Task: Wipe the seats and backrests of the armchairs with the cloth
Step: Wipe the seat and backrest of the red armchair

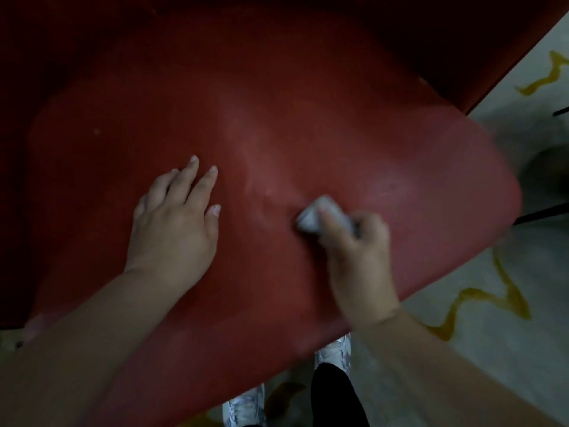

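Observation:
A red armchair seat (308, 118) fills most of the head view, with its dark red backrest (215, 23) along the top. My left hand (175, 220) rests flat on the seat at centre left, fingers straight and spread. My right hand (357, 254) grips a small bunched grey-white cloth (311, 218) and presses it onto the middle of the seat. The cloth and right hand are blurred. Pale smears show on the seat just above the cloth.
A pale floor (492, 349) with yellow wavy lines lies to the right and below the seat's front edge. My white shoes (334, 349) and a dark trouser leg stand at the bottom. A thin dark chair leg (542, 212) shows at the right.

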A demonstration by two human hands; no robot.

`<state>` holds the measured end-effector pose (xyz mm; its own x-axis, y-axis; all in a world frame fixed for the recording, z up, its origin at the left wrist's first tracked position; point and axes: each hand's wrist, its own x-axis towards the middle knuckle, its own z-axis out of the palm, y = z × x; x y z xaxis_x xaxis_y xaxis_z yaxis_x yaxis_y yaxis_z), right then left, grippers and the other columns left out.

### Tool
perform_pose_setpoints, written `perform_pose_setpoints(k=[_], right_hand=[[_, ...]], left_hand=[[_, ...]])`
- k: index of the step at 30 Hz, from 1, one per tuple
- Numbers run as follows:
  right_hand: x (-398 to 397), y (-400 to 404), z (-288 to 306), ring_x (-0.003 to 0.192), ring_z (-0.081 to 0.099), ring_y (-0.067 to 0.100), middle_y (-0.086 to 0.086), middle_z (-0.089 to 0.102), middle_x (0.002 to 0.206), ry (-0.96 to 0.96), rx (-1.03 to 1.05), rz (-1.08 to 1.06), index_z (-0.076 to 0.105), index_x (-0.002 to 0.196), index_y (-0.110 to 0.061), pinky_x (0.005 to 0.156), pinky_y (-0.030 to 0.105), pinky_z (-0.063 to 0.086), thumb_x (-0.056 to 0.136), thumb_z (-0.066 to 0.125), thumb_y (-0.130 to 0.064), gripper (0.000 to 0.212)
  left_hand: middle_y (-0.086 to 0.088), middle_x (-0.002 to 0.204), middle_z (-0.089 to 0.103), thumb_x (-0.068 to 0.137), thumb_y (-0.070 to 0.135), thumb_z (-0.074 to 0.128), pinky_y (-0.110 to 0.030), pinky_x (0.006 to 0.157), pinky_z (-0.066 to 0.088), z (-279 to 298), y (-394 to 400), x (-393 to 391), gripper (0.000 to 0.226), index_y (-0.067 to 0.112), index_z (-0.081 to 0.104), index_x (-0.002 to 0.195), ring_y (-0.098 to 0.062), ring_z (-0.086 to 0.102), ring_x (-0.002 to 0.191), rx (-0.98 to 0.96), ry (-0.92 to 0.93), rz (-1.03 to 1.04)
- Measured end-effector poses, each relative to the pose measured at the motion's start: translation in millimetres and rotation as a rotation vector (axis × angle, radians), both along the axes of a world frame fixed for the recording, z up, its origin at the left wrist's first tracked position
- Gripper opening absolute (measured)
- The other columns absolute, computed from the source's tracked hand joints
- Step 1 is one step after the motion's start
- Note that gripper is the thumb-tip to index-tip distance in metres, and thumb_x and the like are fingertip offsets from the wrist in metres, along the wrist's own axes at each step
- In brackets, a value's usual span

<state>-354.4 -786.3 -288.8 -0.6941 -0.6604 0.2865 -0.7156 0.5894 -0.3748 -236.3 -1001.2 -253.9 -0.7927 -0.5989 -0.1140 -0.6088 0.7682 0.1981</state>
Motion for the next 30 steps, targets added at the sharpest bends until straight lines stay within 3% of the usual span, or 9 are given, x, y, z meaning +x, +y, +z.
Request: perform_pose_setpoints(k=[4, 6, 11, 14, 17, 20, 23, 27, 30], right_hand=[[-25.6, -5.1, 8.8, 0.089, 0.051, 0.031, 0.015, 0.051, 0.101, -0.078, -0.093, -0.239, 0.061, 0.126, -0.015, 0.080, 0.039, 0.044, 0.091, 0.058, -0.013, 0.035], [0.1, -27.6, 11.5, 0.083, 0.051, 0.031, 0.015, 0.053, 0.096, -0.150, -0.158, -0.276, 0.066, 0.118, -0.018, 0.075, 0.044, 0.045, 0.089, 0.059, -0.015, 0.029], [51.5, -76.3, 11.9, 0.086, 0.050, 0.023, 0.005, 0.054, 0.099, -0.212, -0.106, 0.163, 0.061, 0.122, -0.027, 0.070, 0.035, 0.044, 0.087, 0.061, -0.019, 0.035], [-2.0, -81.3, 2.0, 0.080, 0.054, 0.014, -0.006, 0.058, 0.087, -0.085, -0.034, 0.071, 0.060, 0.088, -0.026, 0.070, 0.031, 0.045, 0.085, 0.060, -0.049, 0.023], [-58.1, -82.6, 14.4, 0.089, 0.055, 0.029, 0.010, 0.059, 0.098, -0.104, -0.114, -0.129, 0.065, 0.108, -0.016, 0.077, 0.042, 0.048, 0.089, 0.064, -0.025, 0.022], [-66.8, -97.9, 13.8, 0.099, 0.048, 0.027, 0.012, 0.051, 0.109, -0.053, -0.026, -0.136, 0.057, 0.128, -0.020, 0.082, 0.036, 0.042, 0.089, 0.059, -0.012, 0.040], [-67.4, -135.6, 10.6, 0.088, 0.050, -0.003, -0.011, 0.053, 0.103, -0.076, 0.014, -0.084, 0.059, 0.103, -0.027, 0.074, 0.014, 0.036, 0.092, 0.057, -0.037, 0.015], [-65.9, -180.9, 9.7, 0.086, 0.058, 0.005, -0.007, 0.057, 0.096, -0.143, 0.013, 0.041, 0.053, 0.087, -0.025, 0.073, 0.023, 0.047, 0.090, 0.058, -0.044, 0.020], [-58.4, -177.0, 13.6, 0.096, 0.054, 0.012, 0.003, 0.053, 0.107, -0.071, 0.016, 0.270, 0.061, 0.109, -0.022, 0.082, 0.026, 0.045, 0.092, 0.058, -0.027, 0.018]], left_hand=[[0.000, 0.157, 0.025, 0.095, 0.033, 0.042, -0.051, 0.111, 0.025, -0.8, 0.9, -0.9, 0.054, 0.024, 0.034, 0.148, -0.025, 0.023, 0.141, 0.015, 0.010, 0.013], [-0.002, 0.156, 0.027, 0.095, 0.029, 0.045, -0.051, 0.110, 0.026, 0.4, 1.1, -1.4, 0.053, 0.022, 0.037, 0.147, -0.026, 0.025, 0.139, 0.030, 0.045, 0.032], [-0.007, 0.155, 0.029, 0.095, 0.021, 0.046, -0.053, 0.110, 0.028, 2.4, -8.1, 1.3, 0.050, 0.018, 0.041, 0.144, -0.030, 0.026, 0.138, 0.048, 0.109, 0.157], [-0.009, 0.155, 0.028, 0.095, 0.021, 0.045, -0.054, 0.111, 0.028, 2.6, -17.8, 5.9, 0.050, 0.017, 0.041, 0.145, -0.032, 0.024, 0.138, 0.043, 0.092, 0.206], [-0.007, 0.156, 0.026, 0.095, 0.024, 0.046, -0.053, 0.110, 0.027, 1.5, -19.9, 7.0, 0.051, 0.019, 0.038, 0.146, -0.029, 0.021, 0.139, 0.039, 0.059, 0.193], [-0.007, 0.155, 0.026, 0.095, 0.024, 0.047, -0.053, 0.109, 0.028, 0.7, -19.8, 5.1, 0.052, 0.019, 0.038, 0.146, -0.028, 0.021, 0.138, 0.044, 0.060, 0.197], [-0.006, 0.156, 0.026, 0.094, 0.025, 0.046, -0.051, 0.110, 0.028, 1.5, -19.9, 5.1, 0.053, 0.019, 0.038, 0.146, -0.027, 0.021, 0.139, 0.052, 0.055, 0.206], [-0.007, 0.154, 0.028, 0.092, 0.024, 0.048, -0.051, 0.108, 0.029, 2.5, -20.0, 2.0, 0.054, 0.019, 0.040, 0.145, -0.029, 0.024, 0.137, 0.055, 0.061, 0.202], [-0.008, 0.155, 0.028, 0.092, 0.025, 0.048, -0.051, 0.109, 0.028, 3.6, -19.5, -4.7, 0.054, 0.018, 0.039, 0.145, -0.028, 0.023, 0.138, 0.058, 0.059, 0.214]])
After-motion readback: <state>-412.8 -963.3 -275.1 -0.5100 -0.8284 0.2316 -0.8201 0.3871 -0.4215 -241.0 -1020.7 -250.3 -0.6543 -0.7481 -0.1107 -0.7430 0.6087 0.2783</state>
